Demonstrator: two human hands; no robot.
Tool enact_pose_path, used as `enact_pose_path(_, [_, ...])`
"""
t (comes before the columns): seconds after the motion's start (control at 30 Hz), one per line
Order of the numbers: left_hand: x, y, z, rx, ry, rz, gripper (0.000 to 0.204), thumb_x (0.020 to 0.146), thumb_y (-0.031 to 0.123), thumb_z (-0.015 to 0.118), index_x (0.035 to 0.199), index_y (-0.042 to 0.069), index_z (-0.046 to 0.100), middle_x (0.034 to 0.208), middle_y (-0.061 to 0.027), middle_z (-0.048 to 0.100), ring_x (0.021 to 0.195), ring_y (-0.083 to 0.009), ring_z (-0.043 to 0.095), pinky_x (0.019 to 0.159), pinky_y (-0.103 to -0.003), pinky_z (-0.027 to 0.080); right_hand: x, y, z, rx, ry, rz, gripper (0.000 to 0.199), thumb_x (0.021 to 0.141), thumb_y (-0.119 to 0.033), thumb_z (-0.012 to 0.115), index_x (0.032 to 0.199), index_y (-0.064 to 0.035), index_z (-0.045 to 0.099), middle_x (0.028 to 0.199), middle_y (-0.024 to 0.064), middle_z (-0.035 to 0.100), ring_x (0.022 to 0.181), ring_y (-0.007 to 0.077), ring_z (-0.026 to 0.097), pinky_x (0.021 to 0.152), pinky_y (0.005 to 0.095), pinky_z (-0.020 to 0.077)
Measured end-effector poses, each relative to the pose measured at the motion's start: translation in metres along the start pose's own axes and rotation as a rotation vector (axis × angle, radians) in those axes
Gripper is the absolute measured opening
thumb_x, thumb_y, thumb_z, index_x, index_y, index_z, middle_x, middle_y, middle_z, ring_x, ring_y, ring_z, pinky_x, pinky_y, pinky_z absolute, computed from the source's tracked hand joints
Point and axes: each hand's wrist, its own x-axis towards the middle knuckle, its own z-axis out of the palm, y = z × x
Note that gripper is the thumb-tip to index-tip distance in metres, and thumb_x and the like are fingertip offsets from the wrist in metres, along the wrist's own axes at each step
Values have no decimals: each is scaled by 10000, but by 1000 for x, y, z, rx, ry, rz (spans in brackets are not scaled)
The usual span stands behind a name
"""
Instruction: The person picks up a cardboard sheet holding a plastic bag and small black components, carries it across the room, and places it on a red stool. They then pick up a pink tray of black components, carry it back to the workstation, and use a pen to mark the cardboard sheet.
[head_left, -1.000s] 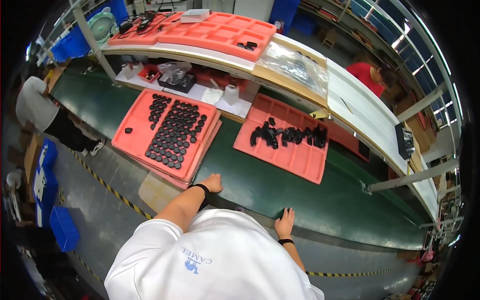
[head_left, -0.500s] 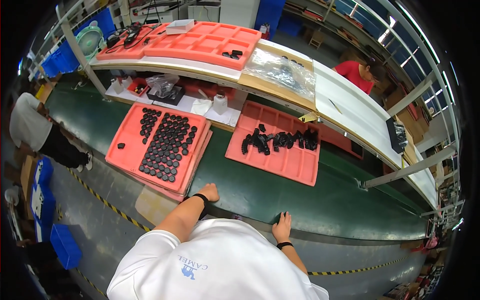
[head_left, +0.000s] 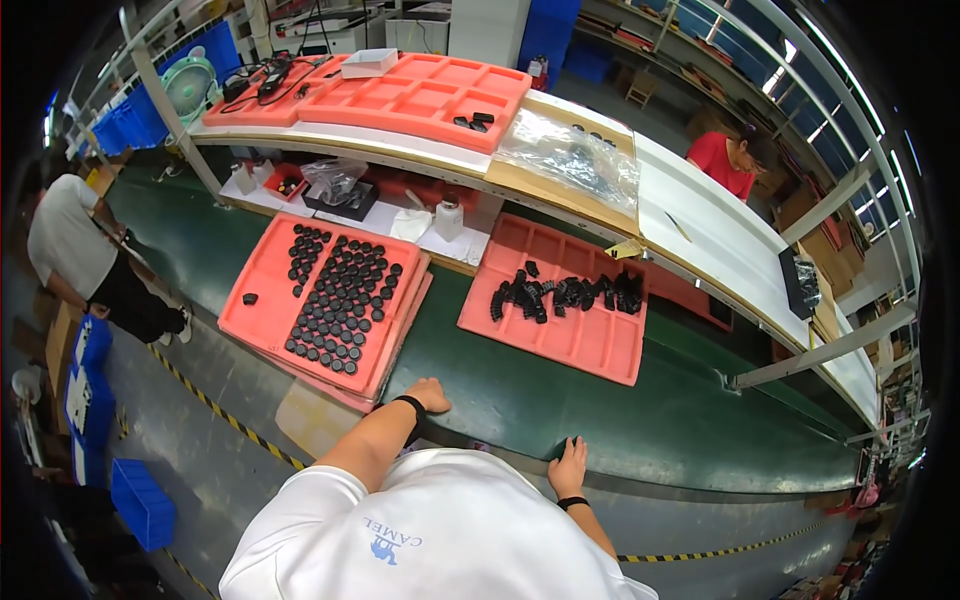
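My left hand [head_left: 430, 396] rests on the near edge of the green work surface [head_left: 515, 412], its fingers curled into a fist with nothing seen in them. To the right, my right hand [head_left: 568, 466] lies at the same edge, fingers stretched out and holding nothing. Beyond my left hand stands a stack of pink trays [head_left: 262, 312]; the top one carries rows of round black caps [head_left: 340, 300], with one black piece [head_left: 249, 299] apart on its left. Another pink tray [head_left: 607, 352], ahead of my right hand, holds a loose heap of ribbed black parts [head_left: 570, 293].
A raised shelf [head_left: 440, 160] crosses behind the trays, bearing pink trays [head_left: 425, 92] and clear plastic film [head_left: 565, 160]. Under it stand a white bottle [head_left: 449, 218] and a black box [head_left: 340, 203]. One person [head_left: 722, 165] is across the bench, another [head_left: 75, 240] at far left.
The whole scene sits slightly lower and further right in the picture. Both hands stay at the bench edge in much the same pose, and the trays are unchanged.
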Motion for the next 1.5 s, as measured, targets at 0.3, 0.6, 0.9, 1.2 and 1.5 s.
enact_pose_path(0.3, [18, -10, 10, -37, 12, -18, 611, 739, 296, 609, 1223, -43, 451, 1286, -233, 442, 1207, -351, 433, 987, -390, 391, 3, -2, 0, -3, -7, 8, 580, 736, -93, 546, 1285, 16, 393, 1392, 227, 288, 1296, 404, 251, 1059, 447, 262])
enact_pose_path(0.6, [37, -19, 12, 43, 40, 61, 522, 738, 267, 596, 1154, -38, 517, 1215, -265, 487, 1181, -370, 451, 961, -385, 409, 29, 0, -10, -51, 24, 11, 487, 734, -85, 554, 1201, 15, 456, 1270, 217, 423, 1163, 383, 410, 975, 450, 354])
enact_pose_path(0.9, [93, 32, -46, -552, 826, 125, 499, 716, 186, 596, 1153, -40, 514, 1116, -263, 532, 1015, -402, 516, 911, -404, 419, 209, 97, -40, 656, 405, 255, 446, 762, -35, 547, 1195, 37, 471, 1109, 187, 559, 968, 251, 555, 858, 335, 438])
enact_pose_path(1.2, [148, 34, -52, -612, 716, -89, 616, 719, 215, 617, 1258, -24, 441, 1198, -239, 523, 1123, -349, 504, 958, -366, 406, 305, 116, -35, 632, 148, 245, 475, 799, -156, 605, 1176, 101, 471, 1148, 207, 559, 1062, 273, 543, 903, 340, 428])
enact_pose_path(1.5, [155, 45, -58, -828, 486, -112, 550, 711, 186, 612, 1211, -15, 503, 1145, -228, 571, 1068, -332, 559, 897, -345, 458, 312, 107, -101, 1142, -272, 526, 457, 851, -212, 617, 1197, 55, 484, 1077, 127, 584, 966, 240, 566, 849, 334, 461])
